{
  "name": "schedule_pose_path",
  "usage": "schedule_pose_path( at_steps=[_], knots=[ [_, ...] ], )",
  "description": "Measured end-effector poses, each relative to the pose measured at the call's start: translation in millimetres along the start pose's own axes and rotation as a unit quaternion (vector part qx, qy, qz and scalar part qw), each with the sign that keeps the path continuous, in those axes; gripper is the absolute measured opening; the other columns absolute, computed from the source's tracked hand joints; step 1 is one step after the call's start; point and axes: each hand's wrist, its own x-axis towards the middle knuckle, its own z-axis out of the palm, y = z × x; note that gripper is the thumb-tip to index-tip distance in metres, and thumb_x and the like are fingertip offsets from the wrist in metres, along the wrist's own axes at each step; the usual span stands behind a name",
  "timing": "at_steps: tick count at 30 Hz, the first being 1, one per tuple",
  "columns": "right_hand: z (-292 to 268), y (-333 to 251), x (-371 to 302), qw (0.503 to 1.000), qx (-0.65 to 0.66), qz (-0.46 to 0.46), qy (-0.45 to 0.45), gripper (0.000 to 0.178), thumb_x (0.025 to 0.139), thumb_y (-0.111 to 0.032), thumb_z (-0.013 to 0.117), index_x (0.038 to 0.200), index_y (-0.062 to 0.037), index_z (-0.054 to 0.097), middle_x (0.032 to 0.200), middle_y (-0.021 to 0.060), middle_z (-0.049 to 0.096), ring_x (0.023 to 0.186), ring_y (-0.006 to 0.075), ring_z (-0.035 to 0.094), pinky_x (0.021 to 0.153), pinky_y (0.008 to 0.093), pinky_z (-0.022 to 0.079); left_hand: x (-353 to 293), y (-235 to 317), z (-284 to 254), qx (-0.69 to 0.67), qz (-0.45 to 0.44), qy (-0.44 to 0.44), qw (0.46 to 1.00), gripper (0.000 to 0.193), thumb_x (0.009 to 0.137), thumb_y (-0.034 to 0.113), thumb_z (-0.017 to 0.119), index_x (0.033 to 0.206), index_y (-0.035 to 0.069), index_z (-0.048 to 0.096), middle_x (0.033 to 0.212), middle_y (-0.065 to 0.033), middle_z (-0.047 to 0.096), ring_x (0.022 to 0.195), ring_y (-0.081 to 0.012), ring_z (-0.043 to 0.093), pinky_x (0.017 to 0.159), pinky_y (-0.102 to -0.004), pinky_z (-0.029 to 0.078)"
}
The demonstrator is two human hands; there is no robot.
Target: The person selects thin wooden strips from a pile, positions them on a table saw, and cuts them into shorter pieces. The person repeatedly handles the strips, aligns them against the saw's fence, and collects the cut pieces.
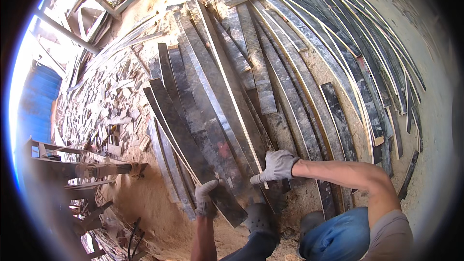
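Note:
Both my hands wear grey knit work gloves. My left hand (205, 199) is closed around the long edge of a dark wooden plank (182, 142), near its close end. That plank slants away to the upper left over other boards. To the right, my right hand (279, 165) is closed at the near end of a long dark plank with a pale edge (238, 101), one finger lying across it. The fingers on its far side are partly hidden. Between my hands lie more dark, scuffed boards (212, 130), one bearing a reddish patch.
Many long planks and thin strips (333, 43) spread to the right, beside a pale wall (435, 130). Offcuts (106, 106) cover the sandy ground at left. Wooden framing (96, 169) stands at lower left, a blue panel (38, 96) beyond. My shoes (261, 217) touch the pile's near edge.

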Motion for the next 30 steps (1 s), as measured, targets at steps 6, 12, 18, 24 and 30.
schedule_pose_path(
  at_steps=[6, 12, 18, 24, 30],
  knots=[
    [-141.0, 37.7, 127.8, 0.928, 0.144, 0.056, 0.34, 0.059, 0.108, -0.052, 0.056, 0.134, 0.0006, 0.059, 0.109, 0.0168, 0.067, 0.091, 0.0235, 0.068, 0.076, 0.0412, 0.059, 3.2, 3.0, 18.9, 0.025, 0.001, 0.007, 1.0, 0.054, 0.085, 0.0, 0.077, 0.136, -0.004, 0.058, 0.1, -0.0121, 0.073, 0.082, -0.0265, 0.076, 0.074, -0.0414, 0.067],
    [-211.8, 31.7, 272.0, 0.889, 0.092, 0.182, 0.411, 0.091, 0.095, -0.053, 0.076, 0.156, 0.0057, 0.043, 0.138, 0.0256, 0.069, 0.13, 0.0357, 0.068, 0.106, 0.0469, 0.058, -8.6, 10.0, 27.4, 0.13, -0.012, 0.032, 0.991, 0.035, 0.087, 0.016, 0.083, 0.112, -0.005, 0.069, 0.087, -0.0171, 0.078, 0.073, -0.0277, 0.077, 0.066, -0.0394, 0.064],
    [-238.6, 61.0, 269.4, 0.957, 0.038, 0.056, 0.281, 0.045, 0.094, -0.041, 0.076, 0.104, 0.0021, 0.081, 0.096, 0.0194, 0.082, 0.09, 0.0304, 0.08, 0.08, 0.0406, 0.063, -7.0, 10.8, 30.6, 0.126, -0.015, 0.056, 0.99, 0.03, 0.09, 0.007, 0.081, 0.111, -0.005, 0.065, 0.084, -0.0161, 0.076, 0.07, -0.0266, 0.076, 0.062, -0.038, 0.064],
    [-125.4, -3.9, 98.0, 0.911, 0.254, -0.118, 0.304, 0.025, 0.087, -0.019, 0.077, 0.101, -0.0037, 0.062, 0.082, 0.0059, 0.063, 0.065, 0.0162, 0.061, 0.046, 0.0297, 0.049, 38.7, 7.4, 34.7, 0.1, 0.025, 0.029, 0.994, 0.033, 0.095, 0.018, 0.085, 0.113, -0.001, 0.066, 0.088, -0.0144, 0.077, 0.07, -0.0265, 0.075, 0.063, -0.0398, 0.064],
    [-1.3, -37.4, -30.4, 0.907, 0.066, -0.32, 0.266, 0.036, 0.088, -0.035, 0.077, 0.094, -0.0032, 0.062, 0.077, 0.0158, 0.065, 0.067, 0.0333, 0.071, 0.059, 0.0491, 0.058, 62.9, -19.2, 49.1, 0.038, -0.024, -0.115, 0.992, 0.081, 0.092, 0.063, 0.082, 0.139, -0.001, 0.063, 0.125, -0.0177, 0.076, 0.109, -0.0331, 0.076, 0.098, -0.0482, 0.064]
  ],
)
